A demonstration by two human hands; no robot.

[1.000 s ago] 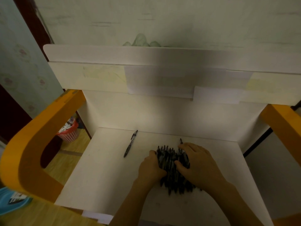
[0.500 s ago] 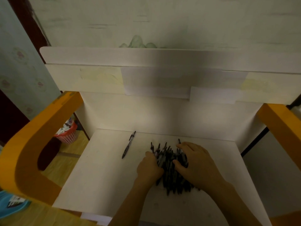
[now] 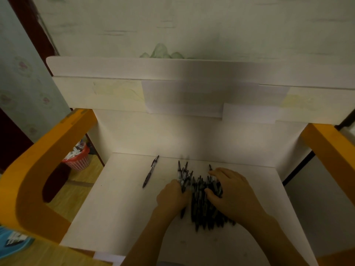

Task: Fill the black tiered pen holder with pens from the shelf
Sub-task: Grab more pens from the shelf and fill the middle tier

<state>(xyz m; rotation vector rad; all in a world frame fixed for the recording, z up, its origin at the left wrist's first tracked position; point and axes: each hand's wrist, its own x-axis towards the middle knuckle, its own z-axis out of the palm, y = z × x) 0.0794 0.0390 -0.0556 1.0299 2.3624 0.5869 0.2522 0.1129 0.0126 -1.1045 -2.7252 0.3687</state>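
Black pens [image 3: 206, 200] lie heaped near the white shelf's [image 3: 119, 204] back edge, the left hand [image 3: 172, 196] curled around a few and the right hand [image 3: 230, 191] clawed over the rest, apparently gathering a bundle; no holder is visible.

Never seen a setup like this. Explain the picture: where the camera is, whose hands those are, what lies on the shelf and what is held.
No machine here: a person wears a camera on the head, looking down at their own hands. The white shelf has orange side frames. On it lies a pile of black pens. The left hand grips a few pens at the pile's left edge; the right hand curls over the pile, fingers among the pens. One single pen lies apart to the left. The tiered holder is out of view.
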